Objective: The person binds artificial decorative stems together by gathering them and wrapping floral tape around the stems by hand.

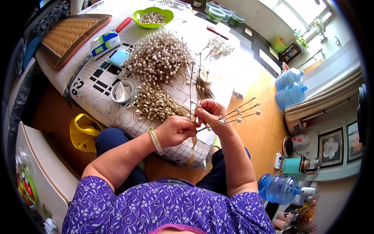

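Pinching a thin spray of white-budded stems (222,121) in the closed fingertip grip of left hand (175,130) and right hand (212,113) together, above the near edge of the counter (226,66), with a tan tape-like strip (193,149) hanging below. Judging by that loose tail, apparently partway through binding this spray, not yet done. Leaving unused, to all appearance, a large heap of budded stems (159,54) and a smaller bundle (157,102) beside it, with loose pale buds (152,18) in a green bowl (168,16) beyond.
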The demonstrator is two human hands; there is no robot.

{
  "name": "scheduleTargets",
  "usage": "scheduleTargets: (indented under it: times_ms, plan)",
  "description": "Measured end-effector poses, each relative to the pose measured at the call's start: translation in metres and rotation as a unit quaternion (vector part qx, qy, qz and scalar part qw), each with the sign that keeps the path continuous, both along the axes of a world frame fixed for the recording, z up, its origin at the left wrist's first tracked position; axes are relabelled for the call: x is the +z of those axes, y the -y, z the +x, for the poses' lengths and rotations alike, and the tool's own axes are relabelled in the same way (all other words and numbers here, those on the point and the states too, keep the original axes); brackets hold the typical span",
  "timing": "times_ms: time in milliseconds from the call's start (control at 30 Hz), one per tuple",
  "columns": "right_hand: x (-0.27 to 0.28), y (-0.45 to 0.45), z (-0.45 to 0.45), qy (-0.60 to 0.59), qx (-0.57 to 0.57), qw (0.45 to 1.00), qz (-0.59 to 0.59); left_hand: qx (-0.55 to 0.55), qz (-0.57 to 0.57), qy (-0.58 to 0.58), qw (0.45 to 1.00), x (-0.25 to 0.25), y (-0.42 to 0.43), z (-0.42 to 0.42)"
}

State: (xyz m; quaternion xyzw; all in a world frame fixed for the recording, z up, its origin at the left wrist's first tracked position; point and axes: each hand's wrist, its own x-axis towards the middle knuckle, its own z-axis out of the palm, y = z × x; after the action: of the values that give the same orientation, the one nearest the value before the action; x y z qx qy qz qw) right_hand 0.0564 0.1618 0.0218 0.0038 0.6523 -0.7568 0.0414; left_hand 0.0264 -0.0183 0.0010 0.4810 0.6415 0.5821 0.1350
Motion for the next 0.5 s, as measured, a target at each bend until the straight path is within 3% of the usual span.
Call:
scheduleTargets:
  times_ms: [300,433,500]
  plan:
    - [-0.007,0.002,0.005,-0.016,-0.008,1.000,0.018,-0.011,-0.008,0.016,1.000,-0.002,0.000,-0.003]
    - [-0.012,0.012,0.006,-0.004,-0.018,0.996,-0.083,-0.026,-0.033,-0.001,0.999,-0.001,0.002,-0.008]
    - [-0.012,0.011,0.006,0.004,-0.011,0.998,-0.065,-0.024,-0.053,0.003,0.998,0.000,0.002,-0.008]
